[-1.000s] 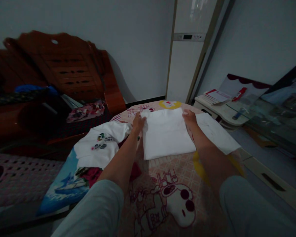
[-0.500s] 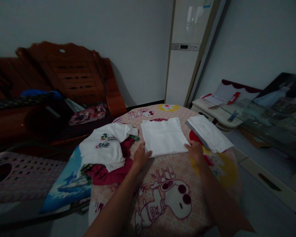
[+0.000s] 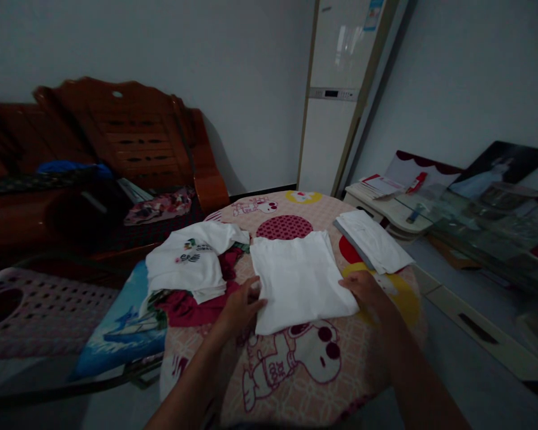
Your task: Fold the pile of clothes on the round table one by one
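A folded white shirt lies flat on the round table with a pink cartoon cloth. My left hand holds its near left corner, fingers closed over the edge. At the near right corner my right hand rests on the cloth's edge, fingers curled on it. A second folded white garment lies to the right on the table. Left of the shirt sits a loose pile with a white printed shirt on top of dark red clothes.
A wooden bench with clutter stands at the left, a pink plastic stool nearer. A tall white air conditioner is in the corner. A low cabinet with papers and a glass surface lie to the right.
Both hands came from the shirt's far edge to its near corners, and the folded shirt has slid toward me on the table. The view has pulled back.
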Demonstrator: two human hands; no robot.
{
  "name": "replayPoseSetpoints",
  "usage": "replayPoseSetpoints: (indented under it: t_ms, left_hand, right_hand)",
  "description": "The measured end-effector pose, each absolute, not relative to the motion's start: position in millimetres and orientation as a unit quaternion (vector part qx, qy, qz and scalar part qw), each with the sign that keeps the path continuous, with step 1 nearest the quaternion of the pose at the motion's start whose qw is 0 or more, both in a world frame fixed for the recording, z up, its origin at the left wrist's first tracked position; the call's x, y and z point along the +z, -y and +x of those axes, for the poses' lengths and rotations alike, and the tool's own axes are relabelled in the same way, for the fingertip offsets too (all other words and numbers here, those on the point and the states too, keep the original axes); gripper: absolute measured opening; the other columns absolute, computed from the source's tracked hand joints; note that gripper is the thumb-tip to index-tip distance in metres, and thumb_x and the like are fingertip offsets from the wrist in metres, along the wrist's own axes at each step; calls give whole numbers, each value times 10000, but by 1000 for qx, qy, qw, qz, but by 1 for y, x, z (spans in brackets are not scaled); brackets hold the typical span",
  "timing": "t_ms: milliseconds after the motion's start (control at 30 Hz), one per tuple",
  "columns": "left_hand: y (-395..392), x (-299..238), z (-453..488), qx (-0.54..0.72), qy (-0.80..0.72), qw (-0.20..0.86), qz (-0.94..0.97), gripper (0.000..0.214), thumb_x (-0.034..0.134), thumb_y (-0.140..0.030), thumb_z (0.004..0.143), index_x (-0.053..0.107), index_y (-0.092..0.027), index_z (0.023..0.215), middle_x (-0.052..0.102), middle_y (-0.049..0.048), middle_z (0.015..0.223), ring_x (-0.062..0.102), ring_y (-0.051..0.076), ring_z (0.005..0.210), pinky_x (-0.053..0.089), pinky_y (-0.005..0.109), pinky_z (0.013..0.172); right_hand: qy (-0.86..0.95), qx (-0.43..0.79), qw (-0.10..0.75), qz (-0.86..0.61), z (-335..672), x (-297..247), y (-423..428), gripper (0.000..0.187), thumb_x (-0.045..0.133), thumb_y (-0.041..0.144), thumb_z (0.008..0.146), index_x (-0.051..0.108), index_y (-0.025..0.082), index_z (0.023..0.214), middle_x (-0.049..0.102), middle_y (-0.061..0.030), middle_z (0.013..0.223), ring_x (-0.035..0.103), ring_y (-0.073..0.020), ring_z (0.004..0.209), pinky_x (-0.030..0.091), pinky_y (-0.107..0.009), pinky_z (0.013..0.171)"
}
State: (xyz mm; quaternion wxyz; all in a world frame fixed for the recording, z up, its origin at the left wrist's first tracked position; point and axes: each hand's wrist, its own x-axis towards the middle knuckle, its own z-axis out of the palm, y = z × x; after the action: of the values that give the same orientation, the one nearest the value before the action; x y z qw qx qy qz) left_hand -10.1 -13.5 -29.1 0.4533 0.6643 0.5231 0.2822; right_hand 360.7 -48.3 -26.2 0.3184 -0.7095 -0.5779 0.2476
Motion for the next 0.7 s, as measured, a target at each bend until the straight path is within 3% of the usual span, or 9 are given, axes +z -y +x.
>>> replayPoseSetpoints:
  t_ms: [67, 200, 400, 567, 700]
  left_hand:
    - [-14, -25, -7, 312, -551, 407, 658, 593, 680, -289, 712, 541, -157, 1273, 731, 75, 917, 690, 249, 839, 511, 352, 786]
    - [-65, -23, 6, 364, -610, 336, 618, 569, 721, -197, 656, 570, -139, 1202, 725, 89, 953, 685, 236, 895, 498, 337, 840]
    - [-101, -40, 28, 451, -636, 423, 461, 395, 690, -247, 675, 609, -97, 1030, 702, 74, 857, 655, 160, 719, 491, 248, 656]
    - [-112, -43, 39, 432, -619, 454, 473, 250, 649, -251, 655, 646, -116, 865, 669, 38, 708, 609, 154, 612, 449, 236, 551]
    - [-116, -31, 44, 443, -587, 463, 495, 225, 617, -235, 639, 652, -131, 836, 662, 33, 700, 602, 156, 617, 445, 233, 548]
  right_hand:
    - [565, 236, 326, -720, 356, -24, 25, 290, 606, 405, 669, 535, 197, 480, 495, 26, 464, 433, -116, 461, 276, -239, 450]
    - [548, 178, 355, -737, 347, -24, -24, 156, 611, 313, 619, 614, 189, 524, 569, 6, 490, 510, -138, 501, 349, -236, 482]
    - [520, 164, 353, -761, 343, -33, -73, 166, 577, 317, 649, 619, 204, 535, 541, 6, 464, 549, -178, 515, 392, -264, 509]
    - [541, 161, 322, -760, 333, -29, -96, 275, 631, 228, 587, 445, 223, 385, 434, 20, 401, 503, -168, 513, 365, -269, 538]
    - [565, 147, 334, -740, 331, -14, -97, 192, 593, 206, 610, 497, 205, 444, 494, 23, 478, 496, -148, 567, 354, -253, 558]
